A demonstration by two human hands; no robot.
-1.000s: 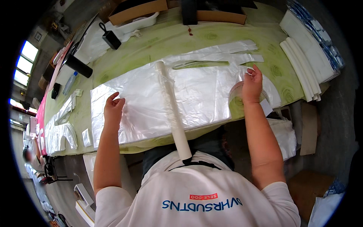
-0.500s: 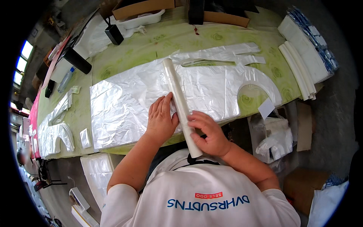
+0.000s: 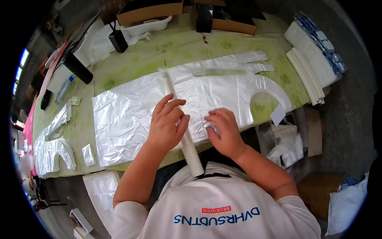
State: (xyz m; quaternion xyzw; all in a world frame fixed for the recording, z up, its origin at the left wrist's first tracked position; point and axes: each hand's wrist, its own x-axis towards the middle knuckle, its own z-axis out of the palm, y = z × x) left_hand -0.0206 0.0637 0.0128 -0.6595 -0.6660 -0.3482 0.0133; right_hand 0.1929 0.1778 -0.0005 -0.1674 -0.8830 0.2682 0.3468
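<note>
A white plastic apron (image 3: 127, 115) with a curved neck cutout and long strips is spread over the table. A pale roll (image 3: 191, 153) lies slantwise across it, its near end over the table edge by my shirt and its far end blurred. My left hand (image 3: 167, 123) is over the middle of the roll, fingers apart and slightly bent; whether the palm touches it is hidden. My right hand (image 3: 225, 133) is right of the roll, apart from it, with fingers bent and a gap to the thumb. Apron film shows behind that gap.
A smaller folded plastic piece (image 3: 51, 149) and a small packet (image 3: 88, 155) lie at left, near a bottle (image 3: 64, 91) and a black cylinder (image 3: 77, 68). White rolls (image 3: 304, 75) and stacked packs (image 3: 312, 53) are at right. Open boxes (image 3: 149, 12) stand at the back.
The roll has shifted left and toward me. My right hand has come away from it, and my left hand has moved over it. The whole view has shifted slightly.
</note>
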